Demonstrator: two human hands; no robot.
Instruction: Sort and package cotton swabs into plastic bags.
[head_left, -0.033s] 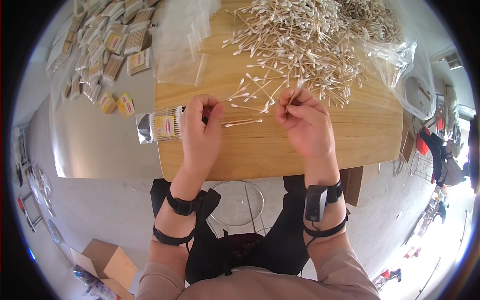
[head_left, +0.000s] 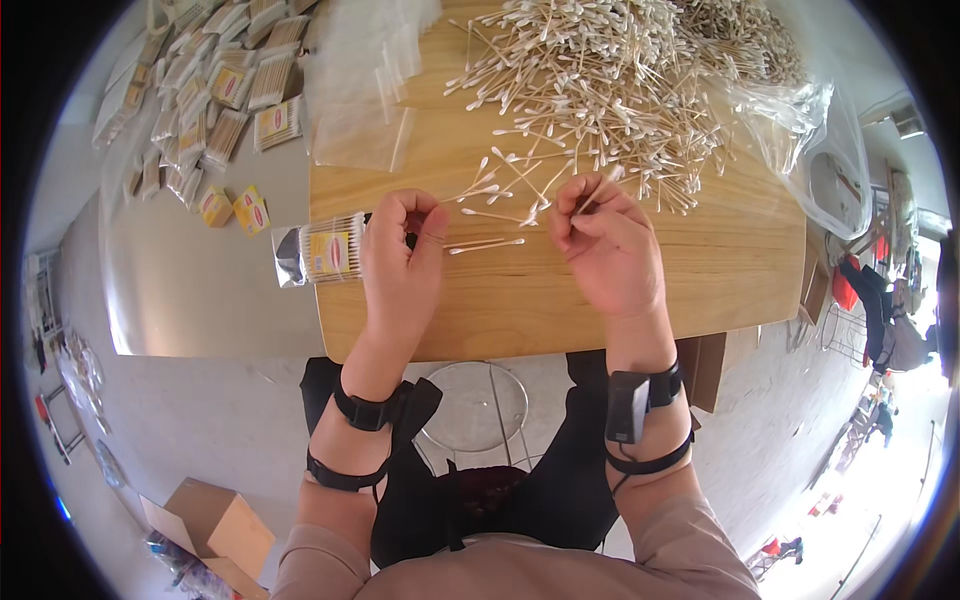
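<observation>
My left hand (head_left: pixel 402 262) is closed around the end of a clear plastic packet of cotton swabs (head_left: pixel 345 240) with a yellow label, which lies over the left edge of the wooden table. Its fingertips are partly hidden. My right hand (head_left: pixel 608 240) is pinched closed on a cotton swab (head_left: pixel 586 204), of which only a short piece of stick shows between thumb and fingers. Two loose swabs (head_left: pixel 487 245) lie side by side between my hands. Several more are scattered just beyond, in front of a large heap of swabs (head_left: pixel 620 90).
Filled swab packets (head_left: pixel 229 135) are piled at the far left, near two small yellow label stacks (head_left: pixel 251 209). Clear empty bags (head_left: pixel 360 130) lie on the wooden table (head_left: pixel 560 320). A big plastic bag (head_left: pixel 835 130) borders the heap. An open cardboard box (head_left: pixel 215 530) stands on the floor.
My right hand has shifted slightly left and its fingers have curled, so the white swab tip above them no longer shows clearly. My left hand and the packet have stayed still.
</observation>
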